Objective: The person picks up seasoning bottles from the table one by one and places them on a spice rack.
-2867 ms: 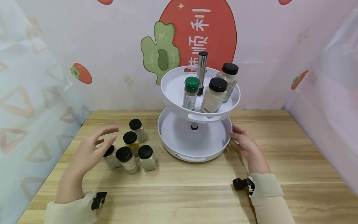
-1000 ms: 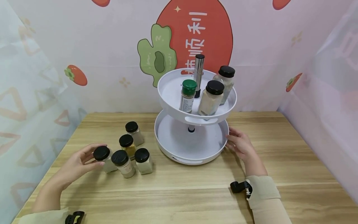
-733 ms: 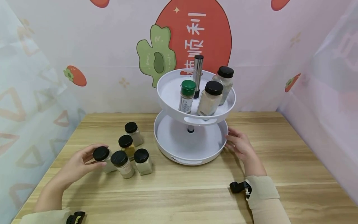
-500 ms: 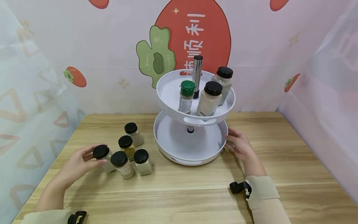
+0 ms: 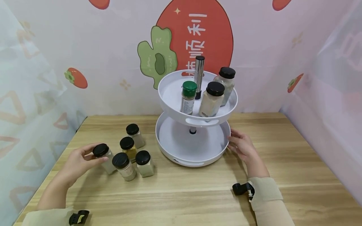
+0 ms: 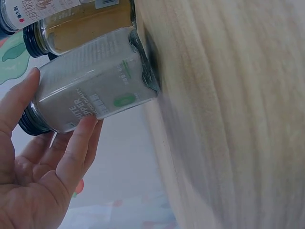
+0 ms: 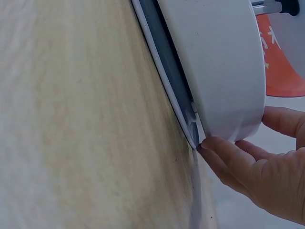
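Note:
My left hand (image 5: 75, 163) grips a glass jar of white pepper (image 6: 90, 81) with a black lid, thumb on one side and fingers on the other. The jar leans a little toward the hand, its base at the tabletop. In the head view part of it is hidden by the thumb. A white two-tier tray (image 5: 195, 164) stands in the middle. My right hand (image 5: 244, 147) holds its lower tier at the right side, thumb at the rim and fingertips (image 7: 209, 144) low on the outer wall near the table.
Beside the held jar stand a yellow-filled jar (image 5: 131, 152), a labelled jar (image 5: 126, 171) and pale-filled jars (image 5: 145, 169), (image 5: 138, 139), all black-lidded. On the upper tier are a green-capped bottle (image 5: 188, 105) and two black-lidded jars (image 5: 210, 105), (image 5: 228, 86) around a metal post (image 5: 199, 73).
My left hand has come down from above the jars and closed round the white pepper jar, then tipped it slightly to the left. The right hand stays at the tray.

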Motion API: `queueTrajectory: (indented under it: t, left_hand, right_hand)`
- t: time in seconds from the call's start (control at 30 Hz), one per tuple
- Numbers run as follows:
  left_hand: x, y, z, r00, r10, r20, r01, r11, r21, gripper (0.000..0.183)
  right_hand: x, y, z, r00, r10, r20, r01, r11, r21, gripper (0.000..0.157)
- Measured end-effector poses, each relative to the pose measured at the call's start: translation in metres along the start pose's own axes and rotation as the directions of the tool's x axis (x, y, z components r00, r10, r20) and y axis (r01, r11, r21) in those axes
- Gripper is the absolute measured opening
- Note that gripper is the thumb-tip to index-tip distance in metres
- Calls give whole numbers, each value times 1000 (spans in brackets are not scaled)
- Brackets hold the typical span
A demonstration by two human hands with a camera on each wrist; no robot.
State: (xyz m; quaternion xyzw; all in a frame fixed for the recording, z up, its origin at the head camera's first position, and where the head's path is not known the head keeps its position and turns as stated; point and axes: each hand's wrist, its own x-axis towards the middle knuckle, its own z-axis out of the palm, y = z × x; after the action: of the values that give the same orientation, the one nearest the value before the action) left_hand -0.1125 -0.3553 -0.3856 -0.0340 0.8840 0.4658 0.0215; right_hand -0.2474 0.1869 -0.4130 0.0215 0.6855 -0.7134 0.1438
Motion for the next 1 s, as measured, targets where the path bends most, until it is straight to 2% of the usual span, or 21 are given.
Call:
queueTrajectory:
  t: [0.2,0.33,0.53,0.63,0.83,1.0]
  left_hand:
    - [-3,2,-9,999,1,-33,-3,999,-39,56]
    - [-3,8,-16,998,-16,-62,16,1000,1,52]
    - [-6,22,-22,996,-22,-90,26,999,46,51]
    - [-8,30,-24,995,-11,-96,14,999,30,46]
    - [-11,44,-27,988,32,-149,-30,999,19,40]
    - [-14,59,-29,982,33,-186,-32,999,12,41]
  right_hand:
    - [1,-1,0,1000,-8,1,8,1000,-2,63]
    - [1,-1,0,1000,-12,5,12,1000,5,63]
    - [1,0,-1,1000,-12,5,12,1000,13,63]
    - [0,-1,-1,1000,-12,5,12,1000,9,63]
    - [-1,-2,-1,1000,1,7,-1,1000,14,63]
    - [-1,-1,-1,1000,-3,9,3,1000,19,63]
